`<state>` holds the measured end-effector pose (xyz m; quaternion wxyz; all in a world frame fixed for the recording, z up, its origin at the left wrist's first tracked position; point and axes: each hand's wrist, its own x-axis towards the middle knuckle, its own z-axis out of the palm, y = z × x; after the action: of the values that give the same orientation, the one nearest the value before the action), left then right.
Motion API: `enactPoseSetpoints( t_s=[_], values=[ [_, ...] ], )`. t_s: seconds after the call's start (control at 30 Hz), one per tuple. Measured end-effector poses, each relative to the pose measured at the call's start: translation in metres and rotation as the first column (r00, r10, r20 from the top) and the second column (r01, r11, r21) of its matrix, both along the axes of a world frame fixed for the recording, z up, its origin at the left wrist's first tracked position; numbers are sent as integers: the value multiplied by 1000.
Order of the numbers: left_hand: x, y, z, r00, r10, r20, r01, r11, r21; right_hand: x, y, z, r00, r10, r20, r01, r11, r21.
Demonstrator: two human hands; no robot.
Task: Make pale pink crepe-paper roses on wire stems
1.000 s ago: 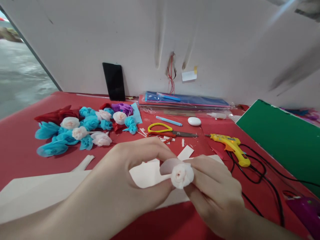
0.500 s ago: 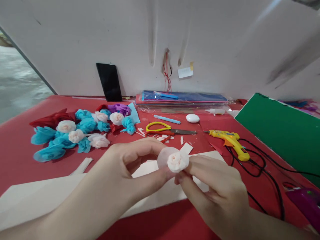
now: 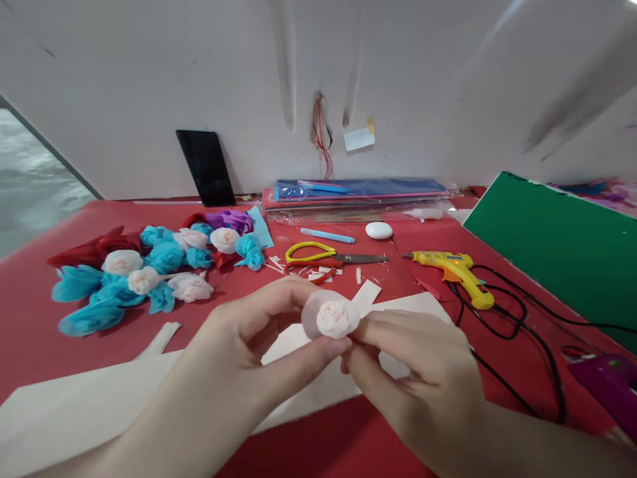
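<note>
Nearest, two bare forearms coming in from the bottom edge, meeting above the red table (image 3: 30,318). Left hand (image 3: 239,352) curled, index finger arched over and thumb stretched beneath, both tips pinching the paper rose (image 3: 332,318) from its left side. Right hand (image 3: 423,372) closed on the same rose from the right and below, fingertips bunched at its base. Rose held in the air over the white paper sheet (image 3: 74,405), roughly centre of view, rolled spiral face turned toward the camera and slightly up; long axis running from that face back and down into the right fingers (stem end hidden there, so its length impossible to judge). One loose pale petal standing out at the upper left of the bud.

Just beyond, a white paper strip (image 3: 160,337) at the sheet's left, small offcuts scattered on the red. Farther left, a heap of finished paper flowers (image 3: 149,265), blue, white, red and purple. Mid-table, yellow-handled scissors (image 3: 323,255), a blue pen (image 3: 327,235), a white oval object (image 3: 379,230). To the right, a yellow glue gun (image 3: 455,265) with black cable looping toward a purple object (image 3: 610,385), beside a green board (image 3: 557,245).

Farthest, packets of coloured paper (image 3: 358,191) along the wall and a black phone (image 3: 205,167) leaning upright against it.
</note>
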<state>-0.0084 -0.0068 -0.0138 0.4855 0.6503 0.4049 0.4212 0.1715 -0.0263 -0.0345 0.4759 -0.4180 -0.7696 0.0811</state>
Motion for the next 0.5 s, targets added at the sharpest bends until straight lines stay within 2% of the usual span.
enactPoseSetpoints(
  t_s=[0.23, 0.5],
  values=[
    [3, 0, -2, 1000, -15, -9, 15, 998, -58, 1, -3, -1, 999, -34, 17, 34, 999, 17],
    [4, -2, -1, 1000, 23, -20, -23, 999, -23, -1, -2, 0, 999, -49, 6, 49, 999, 1]
  ],
)
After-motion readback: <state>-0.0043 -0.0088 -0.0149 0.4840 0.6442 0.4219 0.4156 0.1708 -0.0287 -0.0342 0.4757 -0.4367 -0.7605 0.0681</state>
